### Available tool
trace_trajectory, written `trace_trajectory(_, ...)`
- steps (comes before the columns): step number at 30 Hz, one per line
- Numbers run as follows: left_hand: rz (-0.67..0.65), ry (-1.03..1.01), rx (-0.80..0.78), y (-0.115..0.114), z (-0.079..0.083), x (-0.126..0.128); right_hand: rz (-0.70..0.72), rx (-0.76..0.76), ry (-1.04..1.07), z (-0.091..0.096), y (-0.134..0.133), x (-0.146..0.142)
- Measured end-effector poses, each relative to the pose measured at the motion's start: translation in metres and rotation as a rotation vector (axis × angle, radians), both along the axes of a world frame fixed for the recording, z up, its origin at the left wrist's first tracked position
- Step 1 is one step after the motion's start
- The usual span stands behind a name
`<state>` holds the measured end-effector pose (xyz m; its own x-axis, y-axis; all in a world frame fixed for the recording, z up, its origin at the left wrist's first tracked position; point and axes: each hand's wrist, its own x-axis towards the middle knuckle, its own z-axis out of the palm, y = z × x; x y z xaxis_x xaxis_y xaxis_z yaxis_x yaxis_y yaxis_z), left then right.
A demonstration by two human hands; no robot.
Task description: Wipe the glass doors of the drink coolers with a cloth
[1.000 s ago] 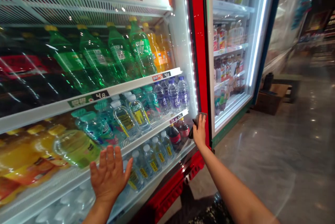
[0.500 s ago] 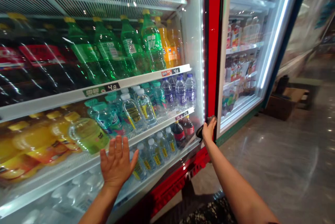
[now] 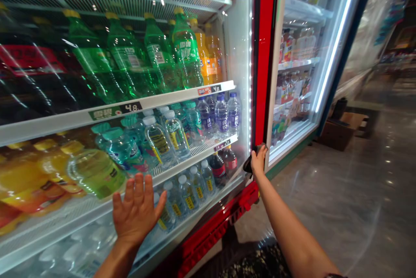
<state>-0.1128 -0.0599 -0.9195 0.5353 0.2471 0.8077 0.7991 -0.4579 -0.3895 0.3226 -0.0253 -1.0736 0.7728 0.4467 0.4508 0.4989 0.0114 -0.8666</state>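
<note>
The dark cloth (image 3: 248, 165) lies under the right hand (image 3: 258, 161), at the lower right edge of the cooler's glass door (image 3: 240, 48), against the red frame (image 3: 264, 31). Its bulk shows to the left of the fingers (image 3: 261, 152), and a little more shows just above their tips. Those fingers are stretched out over the cloth, pointing up the frame; whether they pinch any of it cannot be told. The left hand (image 3: 134, 217) is well apart from the cloth, palm toward the glass, its fingers straight and slightly spread, the thumb angled out to the right; whether the whole palm touches cannot be seen. Behind the glass, near its fingertips, is a pale green bottle (image 3: 97, 173), and small clear bottles with yellow labels (image 3: 186, 193) stand to the right of the thumb. Dark bottles with red labels (image 3: 218, 168) are the nearest drinks to the cloth.
</note>
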Motion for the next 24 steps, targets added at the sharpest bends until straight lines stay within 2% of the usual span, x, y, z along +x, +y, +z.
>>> trace_trajectory(3,0.013,0.005,0.017,-0.001,0.000,0.001,0.060,0.013,-0.060,0.020,0.010,0.012)
trace_trajectory(5,0.010,0.004,0.021,-0.002,0.000,0.001,0.095,0.022,-0.093,0.025,0.010,0.013)
trace_trajectory(7,0.006,0.001,0.014,-0.001,0.000,0.000,0.096,0.021,-0.084,0.015,0.004,0.005)
trace_trajectory(11,-0.012,-0.021,-0.045,0.002,-0.005,-0.003,0.038,-0.008,0.001,-0.016,-0.007,-0.022)
trace_trajectory(13,-0.013,-0.032,-0.079,0.004,-0.008,-0.006,0.026,-0.016,0.013,-0.015,-0.005,-0.034)
trace_trajectory(15,-0.012,-0.039,-0.096,0.007,-0.011,-0.009,0.047,-0.011,-0.019,-0.004,-0.003,-0.043)
trace_trajectory(18,-0.039,-0.055,-0.125,0.008,-0.014,-0.010,0.156,0.011,-0.202,0.011,-0.009,-0.060)
trace_trajectory(21,-0.068,-0.088,-0.148,0.008,-0.015,-0.008,0.254,0.001,-0.298,-0.001,-0.023,-0.075)
trace_trajectory(24,-0.054,-0.112,-0.144,0.007,-0.016,-0.005,0.169,-0.021,-0.110,-0.023,-0.029,-0.078)
